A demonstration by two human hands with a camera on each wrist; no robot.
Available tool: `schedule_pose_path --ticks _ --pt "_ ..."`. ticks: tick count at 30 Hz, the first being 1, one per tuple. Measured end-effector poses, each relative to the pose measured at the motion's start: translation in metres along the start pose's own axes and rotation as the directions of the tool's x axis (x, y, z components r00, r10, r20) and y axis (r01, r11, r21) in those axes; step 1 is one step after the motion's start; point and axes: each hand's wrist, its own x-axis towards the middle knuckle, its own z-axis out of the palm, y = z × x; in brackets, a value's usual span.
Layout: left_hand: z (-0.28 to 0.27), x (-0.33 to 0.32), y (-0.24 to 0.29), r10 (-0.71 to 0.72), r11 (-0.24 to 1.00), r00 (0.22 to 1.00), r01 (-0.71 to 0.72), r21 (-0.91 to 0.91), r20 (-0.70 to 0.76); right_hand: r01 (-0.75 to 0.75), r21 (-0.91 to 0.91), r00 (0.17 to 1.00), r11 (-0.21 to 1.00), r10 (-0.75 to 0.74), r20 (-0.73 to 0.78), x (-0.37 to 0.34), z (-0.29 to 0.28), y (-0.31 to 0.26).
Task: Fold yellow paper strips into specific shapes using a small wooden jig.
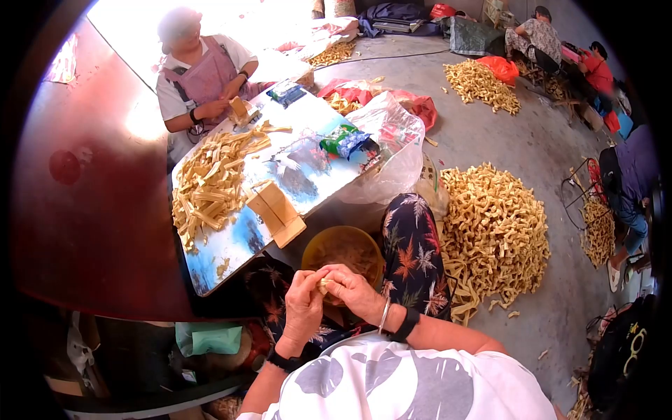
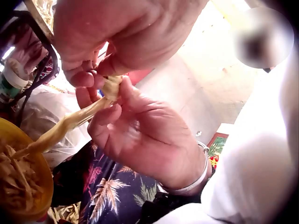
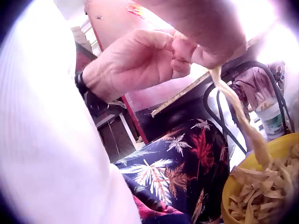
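Observation:
Both hands meet over my lap, close above a yellow bucket (image 1: 309, 253) of pale strips. Between the fingertips of my left hand (image 1: 301, 308) and my right hand (image 1: 355, 290) is a pale yellow, pliable strip (image 2: 70, 122), bunched into a small knot-like lump (image 2: 111, 87). The strip's long tail slants down to the bucket in both wrist views. My right thumb and fingers pinch the lump from below in the left wrist view. The left fingers grip it from the other side, partly hidden behind the knuckles.
A painted table (image 1: 245, 241) bears a heap of strips (image 1: 210, 182), a wooden block (image 1: 276, 212) and a green-blue packet (image 1: 344, 141). Across it, a person (image 1: 203, 77) handles another wooden block. A large pile of knotted pieces (image 1: 497, 231) lies on the floor at right.

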Motion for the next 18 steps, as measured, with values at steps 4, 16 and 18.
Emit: schedule_pose_path --ticks 4,16,18 --pt "0.012 -0.001 -0.021 -0.189 0.924 0.981 0.16 -0.347 -0.051 -0.266 0.302 0.96 0.915 0.226 0.163 0.002 -0.01 -0.009" --pt "-0.009 0.001 -0.01 -0.121 0.991 0.985 0.127 0.044 -0.122 0.189 -0.703 0.951 0.685 -0.307 -0.043 0.0 -0.005 -0.037" --pt "-0.017 0.006 -0.017 -0.05 0.993 0.988 0.065 0.102 -0.144 0.229 -0.653 0.957 0.722 -0.289 0.017 0.003 -0.013 -0.036"
